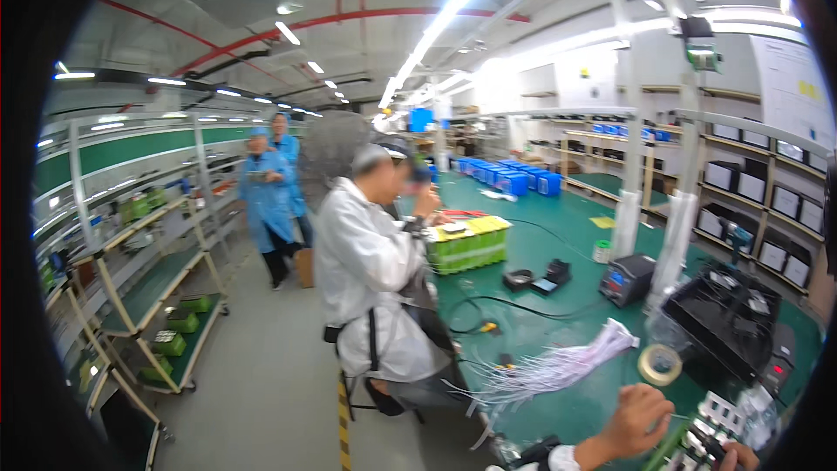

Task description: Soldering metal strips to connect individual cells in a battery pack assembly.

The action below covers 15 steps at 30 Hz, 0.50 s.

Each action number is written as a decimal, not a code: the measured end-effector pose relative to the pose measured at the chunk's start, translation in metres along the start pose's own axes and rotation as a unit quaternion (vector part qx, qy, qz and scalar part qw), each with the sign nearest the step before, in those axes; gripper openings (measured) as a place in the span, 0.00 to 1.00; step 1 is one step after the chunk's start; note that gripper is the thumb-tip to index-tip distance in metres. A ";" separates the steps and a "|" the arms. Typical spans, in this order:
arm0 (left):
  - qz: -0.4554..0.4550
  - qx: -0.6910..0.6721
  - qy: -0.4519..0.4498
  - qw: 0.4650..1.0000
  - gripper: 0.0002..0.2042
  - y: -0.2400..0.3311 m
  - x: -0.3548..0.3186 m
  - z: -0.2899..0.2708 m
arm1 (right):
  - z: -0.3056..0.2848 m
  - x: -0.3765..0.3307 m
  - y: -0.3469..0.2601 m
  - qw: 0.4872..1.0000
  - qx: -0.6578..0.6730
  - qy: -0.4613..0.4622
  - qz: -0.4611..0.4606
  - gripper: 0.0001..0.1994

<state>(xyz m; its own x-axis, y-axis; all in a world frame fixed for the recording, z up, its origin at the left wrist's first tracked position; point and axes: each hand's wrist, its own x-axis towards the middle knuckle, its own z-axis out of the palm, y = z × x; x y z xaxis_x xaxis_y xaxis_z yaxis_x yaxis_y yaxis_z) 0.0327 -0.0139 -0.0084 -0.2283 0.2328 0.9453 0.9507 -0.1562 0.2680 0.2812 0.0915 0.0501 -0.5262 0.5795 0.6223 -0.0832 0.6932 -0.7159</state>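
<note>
At the lower right, my left hand [639, 419] is raised over the bench with its fingers curled. Whatever it may hold is hidden. Just right of it lies a green-sided assembly with white and silver metal parts [717, 419], cut off by the lower edge. My right hand [741, 457] is at this assembly, mostly out of the picture. Its fingers are closed by a small dark piece that I cannot make out. A roll of yellowish tape [660, 365] lies beyond my left hand, next to a bundle of white cable ties or thin wires [580, 358].
A black tray [724, 318] and a dark box-shaped device [628, 279] stand on the green bench [558, 296]. A seated co-worker [370, 270] bends over a green battery pack [468, 246]. Two people in blue coats [270, 179] stand in the aisle beside shelving [148, 288].
</note>
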 end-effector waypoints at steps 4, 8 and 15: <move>0.011 0.025 -0.002 1.000 0.07 -0.005 0.003 -0.007 | 0.006 0.008 -0.032 0.998 -0.006 -0.036 -0.043 0.13; 0.012 0.049 -0.012 0.999 0.07 -0.003 0.006 -0.007 | 0.002 0.009 -0.042 0.999 -0.025 -0.017 0.029 0.10; 0.018 0.045 -0.036 0.998 0.06 0.003 0.010 -0.003 | -0.005 0.011 -0.040 1.000 -0.018 -0.005 0.025 0.11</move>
<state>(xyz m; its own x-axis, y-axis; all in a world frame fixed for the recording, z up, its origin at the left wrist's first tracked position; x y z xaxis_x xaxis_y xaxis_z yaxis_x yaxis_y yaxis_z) 0.0329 -0.0154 0.0023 -0.1813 0.2969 0.9375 0.9738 -0.0790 0.2133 0.2829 0.0730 0.0873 -0.5374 0.6101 0.5823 -0.0254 0.6784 -0.7343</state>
